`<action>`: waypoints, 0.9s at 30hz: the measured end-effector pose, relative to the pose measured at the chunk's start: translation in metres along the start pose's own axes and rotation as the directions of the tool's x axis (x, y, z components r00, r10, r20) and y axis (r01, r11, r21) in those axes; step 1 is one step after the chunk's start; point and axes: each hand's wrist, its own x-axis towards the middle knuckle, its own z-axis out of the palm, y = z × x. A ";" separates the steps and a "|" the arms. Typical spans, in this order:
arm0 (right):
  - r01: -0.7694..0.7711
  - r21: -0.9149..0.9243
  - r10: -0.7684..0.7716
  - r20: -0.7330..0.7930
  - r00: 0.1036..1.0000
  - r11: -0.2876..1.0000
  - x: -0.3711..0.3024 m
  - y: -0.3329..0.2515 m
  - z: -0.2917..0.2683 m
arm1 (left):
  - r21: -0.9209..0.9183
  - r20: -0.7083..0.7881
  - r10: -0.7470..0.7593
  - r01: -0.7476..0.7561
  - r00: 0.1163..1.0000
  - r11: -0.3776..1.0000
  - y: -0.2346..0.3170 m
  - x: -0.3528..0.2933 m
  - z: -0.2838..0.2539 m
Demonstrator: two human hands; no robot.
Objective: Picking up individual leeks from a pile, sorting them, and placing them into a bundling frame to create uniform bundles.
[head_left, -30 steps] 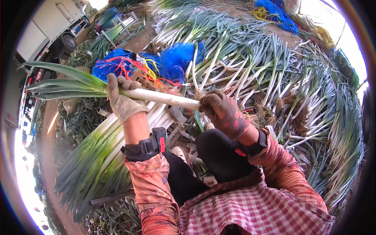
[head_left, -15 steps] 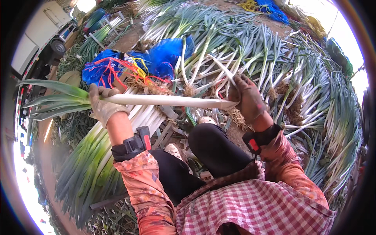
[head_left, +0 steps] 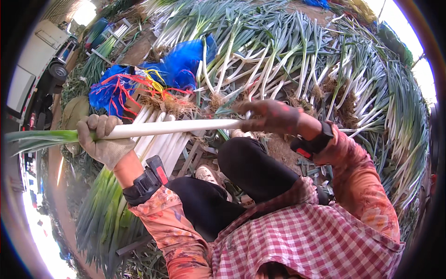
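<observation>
My left hand [head_left: 103, 139], in a pale dirty work glove, is wrapped round a long leek [head_left: 181, 127] near where its white shaft turns green. The leek lies almost level across my lap, its leaves to the left. At its right, white end is my gloved right hand [head_left: 276, 117], smeared by motion; its fingers and whether they grip the leek cannot be made out. Under the held leek, a bundle of leeks [head_left: 109, 204] with white stalks and green tops rests on a low wooden frame [head_left: 190, 158] to my left.
Uncleaned leeks [head_left: 265, 65] with roots lie spread ahead and along the right. Blue mesh bags [head_left: 186, 58] and red ties [head_left: 123, 86] lie beyond the bundle. A truck [head_left: 37, 65] stands at far left. Leaf scraps [head_left: 144, 260] litter the ground.
The held leek has shifted left with my left hand. My right hand has moved left and down along its end, and the strip peeling from that end no longer shows.
</observation>
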 end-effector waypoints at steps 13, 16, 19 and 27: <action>0.145 -0.198 -0.116 0.154 0.981 0.969 0.004 0.034 0.029 | 0.243 -0.542 0.013 0.142 0.840 0.959 -0.010 -0.012 0.000; 0.179 -0.189 -0.157 0.122 0.980 0.966 0.004 0.040 0.032 | 0.337 -0.497 0.059 0.130 0.866 0.933 -0.015 -0.013 0.018; 0.240 -0.174 -0.235 0.049 0.971 0.955 0.000 0.045 0.041 | 0.325 -0.512 0.068 0.120 0.856 0.938 -0.017 -0.011 0.020; 0.275 -0.234 -0.312 -0.139 0.940 0.933 -0.002 0.055 0.055 | 0.382 -0.479 0.106 0.097 0.871 0.919 -0.017 -0.014 0.011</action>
